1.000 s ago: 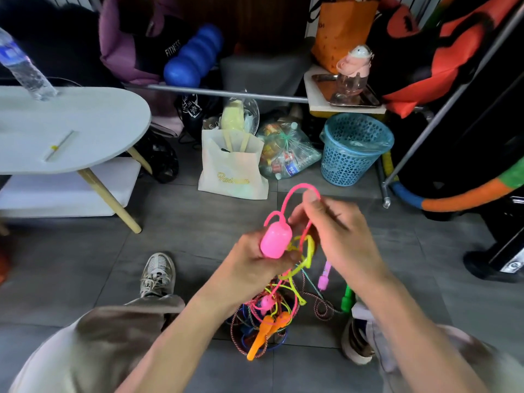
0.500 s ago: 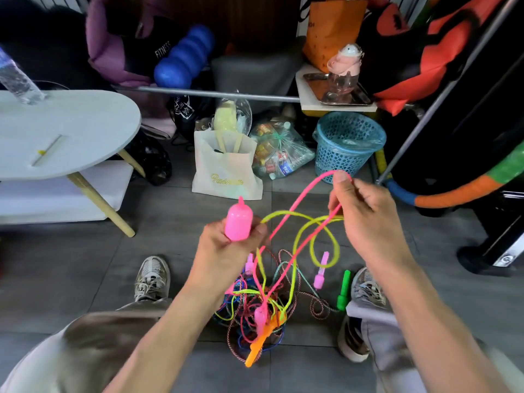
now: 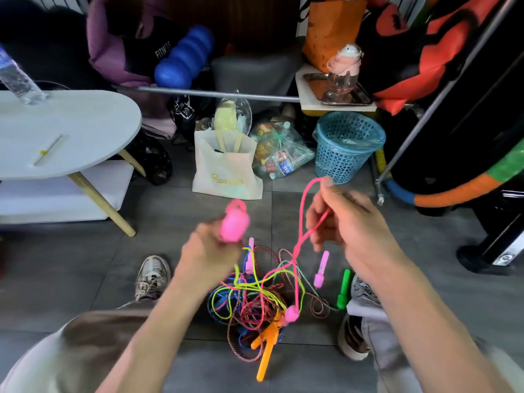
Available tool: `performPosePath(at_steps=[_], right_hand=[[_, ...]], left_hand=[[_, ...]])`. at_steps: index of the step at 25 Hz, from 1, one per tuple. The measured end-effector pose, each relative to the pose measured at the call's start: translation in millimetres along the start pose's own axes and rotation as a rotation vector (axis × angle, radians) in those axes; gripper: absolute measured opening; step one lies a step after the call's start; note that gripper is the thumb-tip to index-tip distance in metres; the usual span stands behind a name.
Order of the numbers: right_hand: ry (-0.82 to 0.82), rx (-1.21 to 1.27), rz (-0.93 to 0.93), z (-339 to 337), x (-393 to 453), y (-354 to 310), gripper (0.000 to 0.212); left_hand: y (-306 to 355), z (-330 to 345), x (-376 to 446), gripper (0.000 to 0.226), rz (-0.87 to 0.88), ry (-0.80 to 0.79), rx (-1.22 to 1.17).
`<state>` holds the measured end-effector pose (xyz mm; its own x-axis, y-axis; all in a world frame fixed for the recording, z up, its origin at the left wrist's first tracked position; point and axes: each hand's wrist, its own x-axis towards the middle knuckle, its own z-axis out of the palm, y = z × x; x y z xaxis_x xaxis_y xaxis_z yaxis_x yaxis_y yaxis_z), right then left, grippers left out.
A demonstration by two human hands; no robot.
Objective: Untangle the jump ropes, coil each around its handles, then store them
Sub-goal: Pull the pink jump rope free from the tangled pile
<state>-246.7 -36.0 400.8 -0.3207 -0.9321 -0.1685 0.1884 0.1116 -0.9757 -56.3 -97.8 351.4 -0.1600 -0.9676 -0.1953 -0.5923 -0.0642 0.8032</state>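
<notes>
While the left hand [image 3: 209, 251] grips the pink handle [image 3: 234, 224], the right hand [image 3: 348, 219] pinches the pink rope [image 3: 304, 199], now lifted higher. The yellow-green rope [image 3: 255, 282], which looped near the fingers a moment ago, has dropped back onto the tangled pile [image 3: 255, 304] on the floor [image 3: 85, 251]. So the pink rope seems nearly free, but its second handle [image 3: 292, 313] is still in the pile.
</notes>
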Motion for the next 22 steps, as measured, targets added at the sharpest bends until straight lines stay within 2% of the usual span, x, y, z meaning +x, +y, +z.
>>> performPosePath(at_steps=[1,2,3,6,8,9,11,13,15,16,17,18,19,20,21,22], right_hand=[[-0.075,0.093,0.024,6.6,-2.0,-0.6,0.037],[-0.141,0.174,0.037,11.8,-3.4,-1.2,0.034],[-0.19,0.256,0.048,15.5,-4.2,-1.8,0.033],[-0.195,0.526,0.096,19.7,-1.9,-7.2,0.028],[-0.119,0.663,0.028,10.7,5.2,-11.8,0.026],[-0.061,0.715,-0.019,3.8,9.6,-14.3,0.026],[0.028,0.779,-0.083,-10.1,16.7,-17.9,0.027],[0.037,0.628,-0.031,-16.5,18.8,-17.5,0.027],[0.077,0.152,0.091,-18.7,18.2,-5.4,0.026],[0.157,-0.197,0.066,-19.9,18.2,3.5,0.023],[0.253,-0.505,-0.033,-19.7,15.7,9.7,0.018],[0.267,-0.661,-0.146,-14.4,11.9,11.6,0.013],[0.188,-0.667,-0.202,-7.2,8.1,13.5,0.029],[0.033,-0.547,-0.218,-0.1,5.3,16.8,0.054],[-0.142,-0.437,-0.191,8.3,4.2,21.9,0.077],[-0.305,-0.377,-0.141,19.6,3.2,27.1,0.089]], left_hand=[[-1.6,3.8,-5.4,0.006,0.094,-0.076,0.3],[-1.0,5.8,-9.7,0.004,0.169,-0.142,0.403],[0.4,8.0,-13.0,0.004,0.201,-0.237,0.282],[12.8,11.7,-21.6,0.013,0.149,-0.608,-0.448],[19.6,10.8,-22.8,0.022,0.022,-0.68,-0.738],[21.2,9.4,-22.8,0.024,-0.031,-0.702,-0.805],[23.2,5.9,-22.2,0.016,-0.011,-0.685,-0.712],[27.4,1.7,-21.5,0.014,0.039,-0.568,-0.652],[34.9,-10.7,-17.0,0.016,0.118,-0.343,-0.653],[41.4,-20.4,-13.3,0.017,0.201,-0.247,-0.623],[49.0,-30.9,-9.6,0.018,0.29,-0.184,-0.585],[58.2,-40.7,-6.6,0.017,0.364,-0.153,-0.55],[67.5,-48.2,-5.3,0.017,0.426,-0.146,-0.515],[79.1,-53.0,-6.7,0.016,0.473,-0.157,-0.488],[90.4,-54.4,-9.5,0.016,0.509,-0.184,-0.48],[101.6,-54.1,-13.8,0.016,0.542,-0.221,-0.498]])
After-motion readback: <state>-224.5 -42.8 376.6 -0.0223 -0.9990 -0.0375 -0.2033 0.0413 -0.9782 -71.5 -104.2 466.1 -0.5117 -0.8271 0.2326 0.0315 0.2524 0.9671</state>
